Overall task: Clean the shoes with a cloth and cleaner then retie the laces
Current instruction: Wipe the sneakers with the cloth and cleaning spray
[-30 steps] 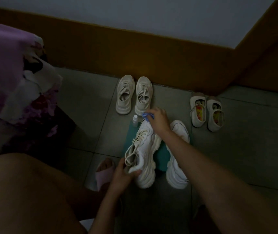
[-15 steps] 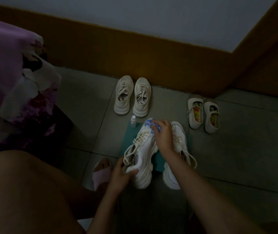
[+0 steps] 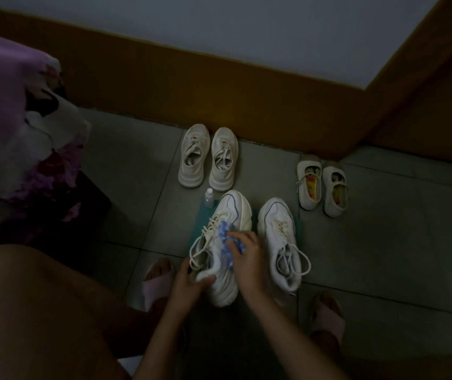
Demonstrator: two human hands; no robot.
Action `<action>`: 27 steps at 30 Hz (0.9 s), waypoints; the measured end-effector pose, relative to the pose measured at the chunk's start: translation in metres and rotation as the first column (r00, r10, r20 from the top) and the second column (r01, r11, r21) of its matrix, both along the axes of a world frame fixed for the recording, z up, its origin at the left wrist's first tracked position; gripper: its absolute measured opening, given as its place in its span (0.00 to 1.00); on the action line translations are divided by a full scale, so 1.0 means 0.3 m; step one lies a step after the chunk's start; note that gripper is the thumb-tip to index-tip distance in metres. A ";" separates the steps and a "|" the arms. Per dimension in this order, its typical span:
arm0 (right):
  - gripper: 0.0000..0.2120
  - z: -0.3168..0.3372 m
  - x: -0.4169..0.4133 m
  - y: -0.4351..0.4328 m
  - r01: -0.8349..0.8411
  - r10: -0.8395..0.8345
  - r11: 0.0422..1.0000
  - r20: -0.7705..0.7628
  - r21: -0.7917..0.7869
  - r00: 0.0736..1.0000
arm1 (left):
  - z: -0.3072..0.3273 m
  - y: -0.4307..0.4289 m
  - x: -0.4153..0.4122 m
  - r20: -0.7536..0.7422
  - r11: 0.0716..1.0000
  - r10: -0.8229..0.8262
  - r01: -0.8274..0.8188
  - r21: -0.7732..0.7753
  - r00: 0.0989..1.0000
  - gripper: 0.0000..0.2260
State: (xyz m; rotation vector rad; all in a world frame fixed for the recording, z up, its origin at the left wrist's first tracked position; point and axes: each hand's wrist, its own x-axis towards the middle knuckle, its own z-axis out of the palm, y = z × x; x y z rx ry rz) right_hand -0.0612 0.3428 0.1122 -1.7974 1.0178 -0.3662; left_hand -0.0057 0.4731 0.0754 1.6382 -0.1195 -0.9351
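Two white chunky sneakers stand on a teal mat on the tiled floor. My left hand grips the heel collar of the left sneaker, whose laces hang loose. My right hand presses a blue-and-white cloth against that sneaker's side, near the tongue. The right sneaker stands beside it, untouched, laces untied. A small clear cleaner bottle stands upright at the mat's far left corner.
A beige pair of sneakers sits by the brown baseboard. Small white strap shoes stand at the right. My feet in pink slippers flank the mat. A purple floral bedspread hangs at the left.
My right hand has slid the cloth from the sneaker's toe back toward the laces and heel. The left hand stays on the heel.
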 end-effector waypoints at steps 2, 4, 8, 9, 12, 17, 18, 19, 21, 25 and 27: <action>0.08 -0.006 -0.023 0.039 0.006 -0.006 0.999 0.002 0.047 1.000 | 0.008 -0.002 0.001 0.011 1.000 0.008 -0.008 -0.009 1.000 0.32; 0.07 -0.013 -0.048 0.050 0.001 -0.003 0.996 0.022 0.093 1.000 | 0.005 -0.002 0.002 0.014 1.000 0.008 -0.008 -0.017 1.000 0.31; 0.14 0.024 -0.043 -0.027 0.055 -0.075 0.985 0.119 0.161 0.990 | 0.001 0.001 -0.002 0.019 0.999 -0.036 0.036 0.004 0.999 0.26; 0.18 0.036 -0.024 -0.059 0.073 -0.094 0.984 0.127 0.161 0.987 | 0.003 0.001 -0.003 0.020 0.999 -0.039 0.039 0.000 0.999 0.25; 0.19 0.046 0.043 -0.103 0.017 -0.017 1.000 0.019 0.020 1.000 | 0.022 0.000 -0.003 0.020 1.000 -0.027 0.027 0.003 0.999 0.31; 0.16 0.022 0.069 -0.017 0.014 -0.017 0.998 -0.057 -0.054 0.998 | 0.025 -0.002 -0.005 0.013 1.000 -0.013 0.013 0.022 1.000 0.30; 0.16 0.024 0.061 -0.001 0.020 -0.022 0.999 -0.049 -0.041 0.999 | 0.027 -0.002 -0.006 0.008 1.000 -0.009 0.009 0.022 1.000 0.29; 0.16 0.022 0.052 0.016 0.017 -0.019 0.999 -0.046 -0.039 0.999 | 0.028 -0.003 -0.008 0.005 1.000 -0.005 0.005 0.008 1.000 0.28; 0.15 0.017 0.026 0.049 0.004 -0.005 1.000 -0.023 -0.014 1.000 | 0.029 0.000 -0.009 -0.003 1.000 0.001 -0.001 -0.008 1.000 0.29; 0.15 0.010 -0.017 0.099 -0.076 0.076 0.996 0.011 0.040 0.997 | 0.030 0.007 -0.015 0.010 1.000 0.018 -0.018 0.017 1.000 0.26; 0.14 0.001 -0.033 0.101 -0.074 0.074 0.997 0.013 0.033 0.997 | 0.034 0.006 -0.019 0.016 1.000 0.009 -0.009 0.020 1.000 0.26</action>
